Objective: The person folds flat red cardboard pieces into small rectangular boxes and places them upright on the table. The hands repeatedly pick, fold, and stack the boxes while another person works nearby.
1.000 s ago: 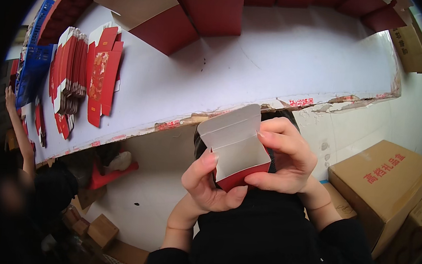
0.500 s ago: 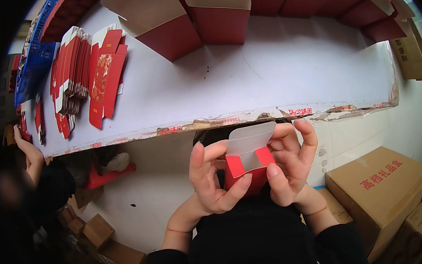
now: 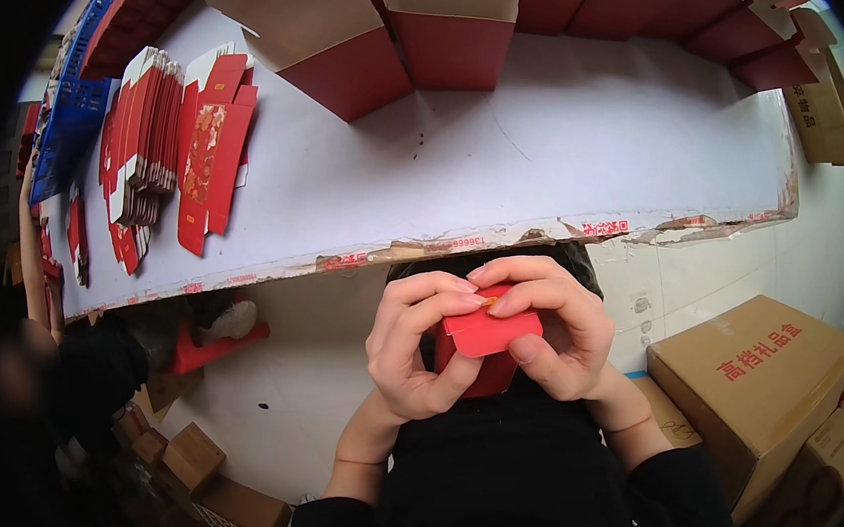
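A small red paper box [image 3: 488,334] is held in front of my body, just off the table's near edge. Its top flap is folded down over the opening, and the tab at the flap's end hangs over the side toward me. My left hand [image 3: 418,335] grips the left side, with fingertips on top and the thumb against the front. On the right side, my right hand [image 3: 559,328] has its fingers curled over the lid and its thumb tip by the tab. The box's lower part is partly hidden behind my hands.
On the white table [image 3: 348,187], flattened red cartons [image 3: 212,160] lie beside a stack of folded ones [image 3: 150,129]. Large red open boxes [image 3: 451,50] stand along the far side. A blue crate [image 3: 70,132] is at left, near another person's arm [image 3: 33,260]. Cardboard cartons [image 3: 747,392] stand at right.
The box's pale flap stood upright before; it is now folded down over the opening. My fingers have closed in over the top. The other person's arm at left has reached farther up.
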Motion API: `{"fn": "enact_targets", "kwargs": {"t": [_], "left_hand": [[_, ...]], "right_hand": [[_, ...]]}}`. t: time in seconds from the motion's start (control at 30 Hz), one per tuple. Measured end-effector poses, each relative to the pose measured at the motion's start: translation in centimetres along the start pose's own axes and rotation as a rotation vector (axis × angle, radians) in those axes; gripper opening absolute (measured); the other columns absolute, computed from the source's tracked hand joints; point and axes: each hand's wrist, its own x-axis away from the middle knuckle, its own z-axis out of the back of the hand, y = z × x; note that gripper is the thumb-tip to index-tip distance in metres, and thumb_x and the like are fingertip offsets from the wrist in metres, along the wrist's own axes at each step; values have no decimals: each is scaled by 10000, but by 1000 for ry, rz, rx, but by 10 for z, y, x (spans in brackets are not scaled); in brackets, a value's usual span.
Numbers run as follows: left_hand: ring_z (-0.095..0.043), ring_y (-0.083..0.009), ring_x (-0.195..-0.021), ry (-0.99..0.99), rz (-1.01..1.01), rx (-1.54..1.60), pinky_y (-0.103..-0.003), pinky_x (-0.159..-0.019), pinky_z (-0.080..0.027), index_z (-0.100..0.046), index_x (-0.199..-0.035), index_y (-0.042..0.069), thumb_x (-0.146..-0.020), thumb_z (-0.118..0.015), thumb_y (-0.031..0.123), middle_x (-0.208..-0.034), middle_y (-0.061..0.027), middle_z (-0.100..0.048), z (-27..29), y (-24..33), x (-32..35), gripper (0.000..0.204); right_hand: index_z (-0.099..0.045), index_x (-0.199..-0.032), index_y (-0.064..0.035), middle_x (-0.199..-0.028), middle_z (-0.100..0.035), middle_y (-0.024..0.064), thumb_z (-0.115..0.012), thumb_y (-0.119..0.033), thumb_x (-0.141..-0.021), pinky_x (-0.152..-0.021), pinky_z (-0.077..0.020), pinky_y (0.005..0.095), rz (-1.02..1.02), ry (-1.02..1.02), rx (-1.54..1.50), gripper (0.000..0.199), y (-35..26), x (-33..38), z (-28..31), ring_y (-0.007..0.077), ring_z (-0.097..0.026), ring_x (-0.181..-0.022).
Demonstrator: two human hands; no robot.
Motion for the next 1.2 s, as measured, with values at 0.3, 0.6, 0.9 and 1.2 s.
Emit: {"fn": "enact_targets", "kwargs": {"t": [0.3,0.6,0.9,1.2], "left_hand": [[-581,-250,-941,-48,-52,38,-312,-772,-513,-543,-1148,-41,-711,-737,63,-1059,-158,-549,5,14,-12,489],[-601,-225,-874,-58,-55,61,-311,-761,-508,-590,-975,24,-729,-729,41,-1021,-132,-579,13,25,-50,283],[-605,-223,-877,-302,74,57,-299,-709,-527,-521,-1151,35,-696,-799,209,-1225,-150,-425,26,29,-77,562],[-601,-260,-867,367,186,-484,-330,-775,-486,-600,-994,-30,-829,-617,42,-1023,-141,-606,86,9,-84,182]], "right_hand": [[-630,-994,50,-1005,-648,192,-625,36,-786,-824,-516,331,-99,88,-39,208,-23,-14,2,263,-647,-919],[-628,-906,27,-1049,-591,223,-605,15,-718,-782,-515,343,28,-130,155,190,-47,-48,26,280,-624,-902],[-567,-1111,27,-1043,-576,128,-729,-68,-695,-748,-454,329,-238,-427,346,456,-74,-83,55,270,-542,-868],[-494,-1155,-9,-1075,-518,108,-532,177,-727,-846,-460,313,-298,112,134,468,-51,-82,88,215,-554,-999]]}}
